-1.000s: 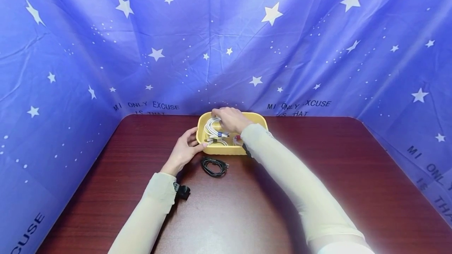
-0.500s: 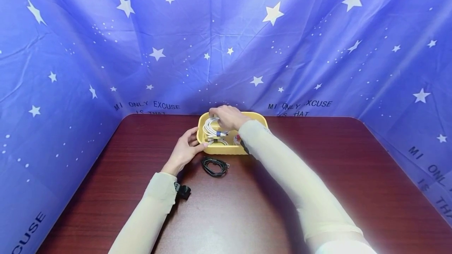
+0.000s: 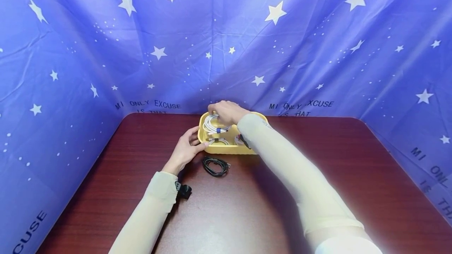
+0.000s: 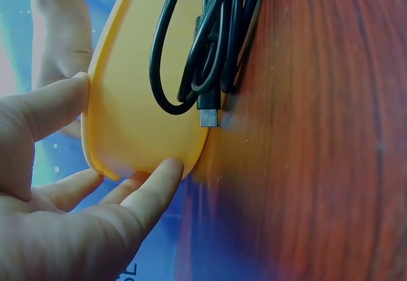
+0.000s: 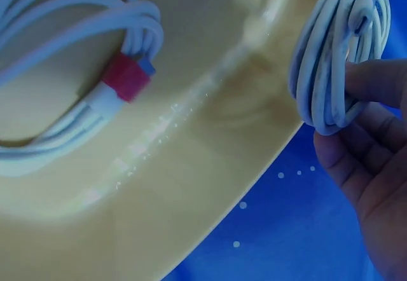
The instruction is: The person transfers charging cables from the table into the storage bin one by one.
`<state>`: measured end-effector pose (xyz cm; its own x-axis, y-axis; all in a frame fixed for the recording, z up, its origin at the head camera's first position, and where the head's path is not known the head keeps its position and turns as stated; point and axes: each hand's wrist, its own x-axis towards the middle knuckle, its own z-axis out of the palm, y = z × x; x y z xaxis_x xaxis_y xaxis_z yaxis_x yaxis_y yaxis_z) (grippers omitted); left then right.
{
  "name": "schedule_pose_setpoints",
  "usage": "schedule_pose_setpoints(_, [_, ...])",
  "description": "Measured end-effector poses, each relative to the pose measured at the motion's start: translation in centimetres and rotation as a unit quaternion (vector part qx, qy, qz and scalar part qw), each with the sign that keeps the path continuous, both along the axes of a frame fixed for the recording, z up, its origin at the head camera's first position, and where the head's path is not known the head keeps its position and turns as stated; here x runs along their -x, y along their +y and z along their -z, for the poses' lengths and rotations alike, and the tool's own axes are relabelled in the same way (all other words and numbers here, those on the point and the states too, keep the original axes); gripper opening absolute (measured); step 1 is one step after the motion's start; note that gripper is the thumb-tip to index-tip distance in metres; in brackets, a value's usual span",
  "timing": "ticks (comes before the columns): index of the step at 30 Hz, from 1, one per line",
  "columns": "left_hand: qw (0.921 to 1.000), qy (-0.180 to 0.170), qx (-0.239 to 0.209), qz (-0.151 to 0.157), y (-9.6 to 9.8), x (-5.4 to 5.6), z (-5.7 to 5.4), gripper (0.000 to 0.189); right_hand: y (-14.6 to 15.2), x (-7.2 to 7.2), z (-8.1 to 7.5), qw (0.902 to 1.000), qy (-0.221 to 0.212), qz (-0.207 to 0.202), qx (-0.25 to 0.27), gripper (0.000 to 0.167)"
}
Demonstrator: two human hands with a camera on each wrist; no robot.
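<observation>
My right hand [image 3: 229,112] pinches a coiled white cable [image 3: 211,124] with a blue strap over the left part of a yellow plastic basket [image 3: 229,149]. In the right wrist view, thumb and fingers hold that coil by its edge. My left hand [image 3: 183,148] grips the basket's near left corner, with the thumb on the rim and fingers against the outside wall. Inside the basket lie a white cable with a dark tie [image 3: 217,141] and a white cable with a red strap [image 5: 127,77]. My right wrist partly hides the latter in the head view.
A coiled black USB cable [image 3: 214,167] lies on the dark red wooden table [image 3: 226,211], just in front of the basket. Blue curtains [image 3: 212,50] with white stars surround the table at the back and sides, close behind the basket.
My right hand rises slightly with the blue-strapped white cable, which separates a little from the cable below it. My left hand stays at the basket's corner.
</observation>
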<state>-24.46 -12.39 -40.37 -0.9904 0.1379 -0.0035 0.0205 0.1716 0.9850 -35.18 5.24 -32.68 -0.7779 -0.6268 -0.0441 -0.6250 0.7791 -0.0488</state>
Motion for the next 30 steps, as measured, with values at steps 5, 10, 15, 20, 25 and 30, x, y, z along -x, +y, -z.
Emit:
schedule_pose_setpoints(5, [1.0,0.001,-0.003,0.002,0.0,0.1,0.1,0.071,-0.2,0.4,-0.1,0.9999,-0.011,0.001,-0.006,0.032])
schedule_pose_setpoints(10, [0.9999,-0.002,-0.01,0.005,0.0,0.1,0.2,0.071,-0.6,0.9,0.6,0.9994,-0.02,-0.011,-0.025,0.034])
schedule_pose_setpoints(15, [0.9998,-0.011,-0.015,0.01,0.0,0.1,0.2,0.072,-0.9,1.4,1.5,0.9987,-0.025,-0.01,-0.043,0.037])
schedule_pose_setpoints(20, [0.9996,-0.018,-0.017,0.013,-0.3,0.3,0.2,0.073,-1.2,1.7,1.7,0.9984,-0.023,-0.013,-0.05,0.037])
schedule_pose_setpoints(25, [0.9995,-0.017,-0.021,0.015,-0.3,0.4,0.2,0.073,-1.3,1.9,1.9,0.9977,-0.025,-0.023,-0.059,0.03])
schedule_pose_setpoints(30, [0.9998,-0.005,-0.017,0.008,-0.3,0.3,0.3,0.073,-1.2,2.0,1.9,0.9973,-0.018,-0.021,-0.069,0.026])
